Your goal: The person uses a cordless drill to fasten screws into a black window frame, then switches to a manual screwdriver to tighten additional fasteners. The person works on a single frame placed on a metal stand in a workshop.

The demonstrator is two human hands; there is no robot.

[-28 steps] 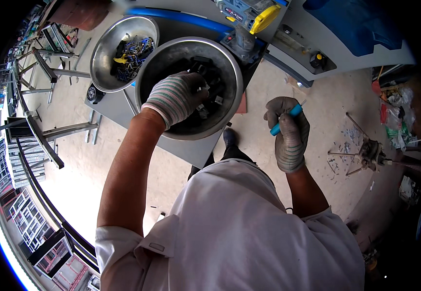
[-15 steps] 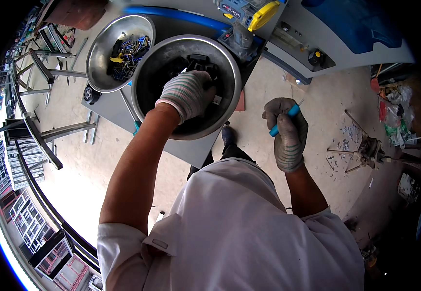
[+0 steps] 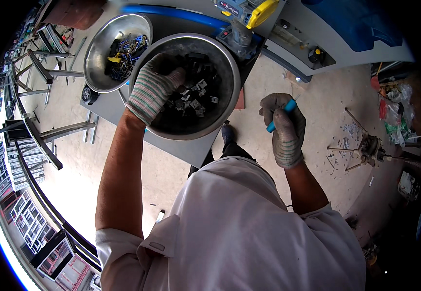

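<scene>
A large steel bowl holds black parts and small silvery metal pieces. My left hand, in a striped knit glove, reaches into the bowl at its left side. Its fingers are curled among the black parts; what they hold, if anything, is hidden. To the right of the bowl, over the floor, my gloved right hand is closed round the blue handle of a screwdriver. The tool's short thin shaft points up and to the right, away from the bowl.
A second steel bowl of screws and a yellow piece stands behind left. Both bowls rest on a grey tabletop. A blue and yellow machine is at the back. A metal-legged stand is on the floor at right.
My left hand has moved left within the bowl, uncovering the silvery pieces in its middle. My right hand has shifted slightly up and left with the screwdriver.
</scene>
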